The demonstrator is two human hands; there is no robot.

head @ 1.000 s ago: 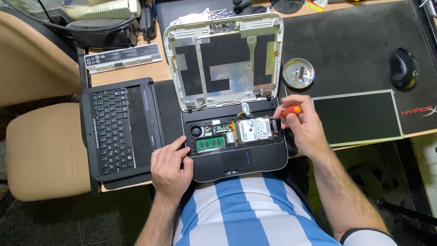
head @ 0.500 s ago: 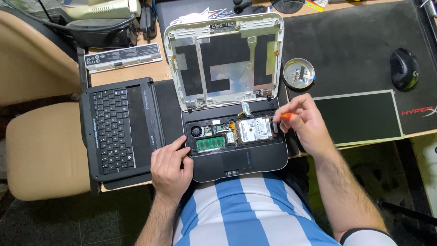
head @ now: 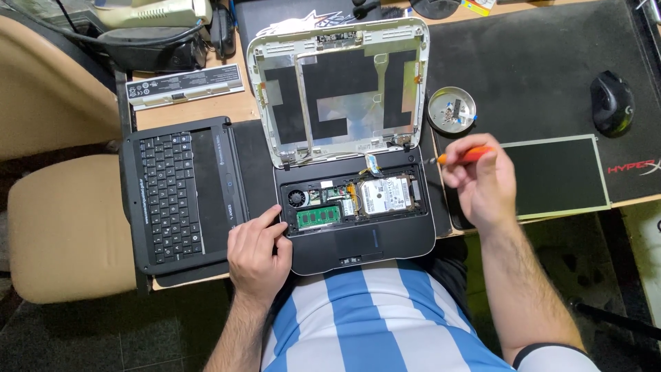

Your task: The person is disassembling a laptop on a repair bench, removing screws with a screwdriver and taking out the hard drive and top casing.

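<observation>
Left hand lies flat w/ fingers spread, gripping nothing, apparently to steady the opened black laptop base at its left edge, while right hand is closed on an orange-handled screwdriver raised right of the base, tip too small to make out.

Home repair desk: wooden desk with black desk mat; computer mouse; opened laptop; screw dish; beige chair.
</observation>
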